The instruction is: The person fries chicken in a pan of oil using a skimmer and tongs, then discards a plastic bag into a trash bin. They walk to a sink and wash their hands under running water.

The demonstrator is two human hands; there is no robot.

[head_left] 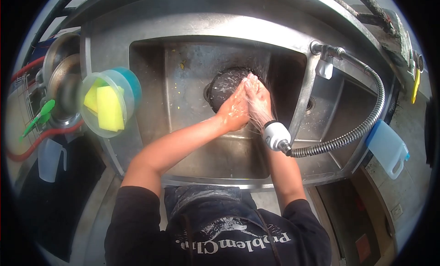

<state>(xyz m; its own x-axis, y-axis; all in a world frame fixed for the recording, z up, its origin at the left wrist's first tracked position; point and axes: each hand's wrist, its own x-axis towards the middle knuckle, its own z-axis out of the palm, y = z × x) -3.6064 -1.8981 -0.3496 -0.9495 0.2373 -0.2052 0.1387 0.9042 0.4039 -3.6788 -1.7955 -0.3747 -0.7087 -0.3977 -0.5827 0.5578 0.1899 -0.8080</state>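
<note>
My left hand and my right hand are pressed palm to palm, fingers stretched out and pointing away from me. White suds cling to the left wrist. Water sprays over both hands from a white spray head, which sits above my right wrist on the end of a flexible metal hose. Neither hand appears to hold anything. Below them, a round black pan with foamy water in it rests in the left basin of the steel sink. The hands partly cover the pan.
At the left rim, a clear tub holds yellow sponges, beside a teal container. Metal lids, a green utensil and a plastic jug are farther left. On the right stand a faucet and a bluish jug.
</note>
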